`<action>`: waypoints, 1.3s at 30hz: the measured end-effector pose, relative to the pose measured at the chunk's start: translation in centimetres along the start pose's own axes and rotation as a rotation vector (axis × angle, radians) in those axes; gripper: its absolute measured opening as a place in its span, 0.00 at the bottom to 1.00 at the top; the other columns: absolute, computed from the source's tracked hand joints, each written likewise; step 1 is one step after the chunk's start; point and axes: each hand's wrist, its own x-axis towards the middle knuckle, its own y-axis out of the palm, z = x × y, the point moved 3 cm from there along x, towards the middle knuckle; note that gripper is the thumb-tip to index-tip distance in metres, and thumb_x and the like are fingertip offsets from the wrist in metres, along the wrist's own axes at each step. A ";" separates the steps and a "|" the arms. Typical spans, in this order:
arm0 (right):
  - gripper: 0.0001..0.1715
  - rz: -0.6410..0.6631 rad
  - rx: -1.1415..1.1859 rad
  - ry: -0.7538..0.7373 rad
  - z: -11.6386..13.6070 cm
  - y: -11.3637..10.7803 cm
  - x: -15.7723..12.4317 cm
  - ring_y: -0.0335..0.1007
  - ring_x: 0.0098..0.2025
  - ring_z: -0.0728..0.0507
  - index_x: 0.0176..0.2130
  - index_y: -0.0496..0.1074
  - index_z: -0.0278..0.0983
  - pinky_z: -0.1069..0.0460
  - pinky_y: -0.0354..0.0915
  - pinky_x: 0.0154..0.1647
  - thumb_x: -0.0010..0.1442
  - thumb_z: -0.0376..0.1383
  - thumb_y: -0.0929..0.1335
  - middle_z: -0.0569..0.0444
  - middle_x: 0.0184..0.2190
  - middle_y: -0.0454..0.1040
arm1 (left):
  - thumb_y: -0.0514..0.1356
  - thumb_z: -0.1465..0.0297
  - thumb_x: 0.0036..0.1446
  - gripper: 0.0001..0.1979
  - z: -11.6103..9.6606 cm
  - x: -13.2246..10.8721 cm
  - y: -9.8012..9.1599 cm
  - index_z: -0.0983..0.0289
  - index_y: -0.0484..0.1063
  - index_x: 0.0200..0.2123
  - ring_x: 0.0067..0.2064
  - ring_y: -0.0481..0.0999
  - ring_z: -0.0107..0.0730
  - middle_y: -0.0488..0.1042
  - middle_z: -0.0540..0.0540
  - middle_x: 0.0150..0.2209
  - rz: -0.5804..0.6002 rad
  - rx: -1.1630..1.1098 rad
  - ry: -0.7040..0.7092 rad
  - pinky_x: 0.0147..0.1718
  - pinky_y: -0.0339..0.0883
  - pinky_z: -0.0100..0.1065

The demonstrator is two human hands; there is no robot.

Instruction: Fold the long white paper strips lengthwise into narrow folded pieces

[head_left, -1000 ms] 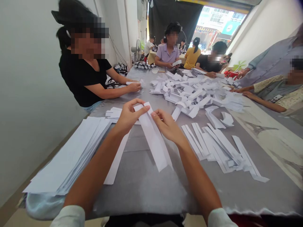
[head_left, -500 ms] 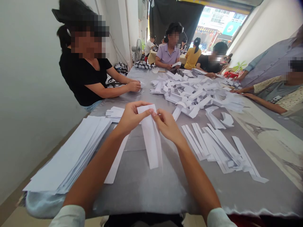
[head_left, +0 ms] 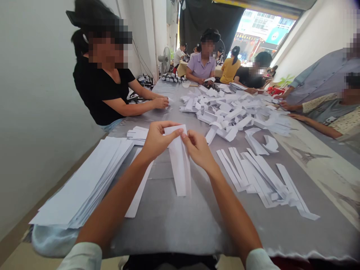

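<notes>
Between my two hands hangs a folded white paper strip [head_left: 179,168], its far end pinched and its near end drooping above the table. My left hand [head_left: 160,137] grips the strip's far left corner, thumb on top and fingers behind. At the far right edge, my right hand [head_left: 198,146] pinches the same strip between thumb and curled fingers. Under my left forearm lies another flat paper strip [head_left: 137,195]. Just beyond my left hand is a small bunch of folded strips [head_left: 137,135].
A tall stack of white paper sheets [head_left: 81,180] lies at the table's left edge. Several folded strips [head_left: 261,176] lie to the right, and a large heap of bent paper pieces [head_left: 225,107] lies ahead. Other people sit and stand around the grey-covered table [head_left: 174,228].
The near end of the paper strip has swung slightly and its layers sit closer together. Both hands keep their hold in nearly the same place. The camera view has shifted a little.
</notes>
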 end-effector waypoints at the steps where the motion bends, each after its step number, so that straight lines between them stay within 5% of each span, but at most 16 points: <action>1: 0.26 -0.002 0.008 0.002 0.1 0.0 0.0 0.55 0.28 0.48 0.29 0.58 0.41 0.50 0.51 0.30 0.74 0.53 0.65 0.61 0.25 0.58 | 0.77 0.57 0.51 0.20 0.1 0.0 0.0 0.63 0.89 0.44 0.37 0.81 0.40 0.86 0.58 0.39 -0.014 0.012 0.012 0.32 0.71 0.34; 12: 0.27 0.025 0.078 0.055 -0.6 0.5 -0.1 0.59 0.26 0.48 0.29 0.59 0.41 0.51 0.55 0.27 0.72 0.54 0.67 0.60 0.24 0.60 | 0.75 0.58 0.54 0.18 0.8 0.3 -0.1 0.63 0.89 0.43 0.33 0.77 0.35 0.85 0.57 0.37 -0.038 0.040 -0.024 0.30 0.67 0.32; 21: 0.33 0.252 0.234 0.220 -0.8 -0.4 -0.1 0.71 0.29 0.47 0.31 0.70 0.38 0.52 0.73 0.29 0.65 0.64 0.70 0.57 0.26 0.70 | 0.76 0.55 0.52 0.20 1.0 0.4 -0.4 0.64 0.89 0.42 0.31 0.78 0.36 0.85 0.57 0.35 -0.090 0.009 -0.102 0.29 0.68 0.32; 33: 0.30 0.143 0.158 0.130 -1.4 -0.1 0.0 0.65 0.24 0.49 0.27 0.67 0.39 0.53 0.65 0.27 0.69 0.58 0.69 0.58 0.23 0.69 | 0.81 0.57 0.42 0.25 1.5 0.6 -0.2 0.65 0.85 0.41 0.28 0.76 0.32 0.82 0.55 0.34 -0.058 -0.104 -0.214 0.27 0.69 0.31; 39: 0.30 0.095 0.117 0.104 -1.4 0.4 0.0 0.64 0.25 0.48 0.29 0.67 0.39 0.53 0.63 0.28 0.69 0.59 0.68 0.58 0.23 0.68 | 0.84 0.63 0.32 0.36 1.7 0.5 0.0 0.63 0.80 0.47 0.29 0.77 0.32 0.81 0.53 0.35 0.039 -0.221 -0.427 0.27 0.71 0.31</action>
